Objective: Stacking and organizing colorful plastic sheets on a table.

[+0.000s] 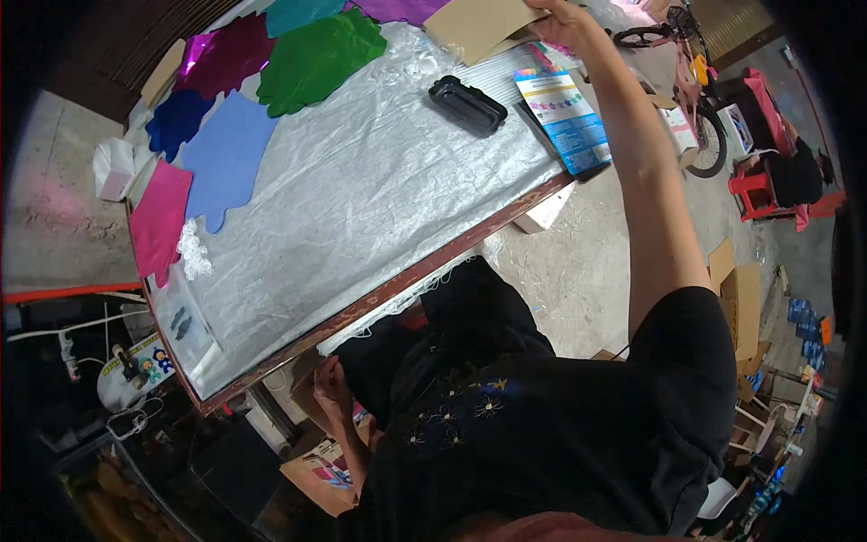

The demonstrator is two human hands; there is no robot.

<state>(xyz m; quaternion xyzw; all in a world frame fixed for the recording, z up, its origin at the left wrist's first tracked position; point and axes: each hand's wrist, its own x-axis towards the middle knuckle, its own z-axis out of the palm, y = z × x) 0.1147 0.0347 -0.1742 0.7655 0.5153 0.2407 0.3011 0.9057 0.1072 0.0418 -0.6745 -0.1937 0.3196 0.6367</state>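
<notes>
Holding a tan cardboard piece [479, 29] at the far side of the table [352, 194], beyond a black plastic case [468, 104], is the right hand [562, 23]; the left hand [332, 390] curls by the near edge, its grip unclear.

Table [361, 190]: right before me, foil pieces [321, 63] along its back and left.
Far right: cardboard [483, 25] in my right hand [562, 22], behind the container [467, 104].
Right edge: a packet [567, 117], just right of that container.
Left corner: a plastic bag [185, 316], nearer me than the foil.
Below: my left hand [332, 390], near a carton [316, 477].
Floor: bicycle [709, 131] beyond my right arm.
</notes>
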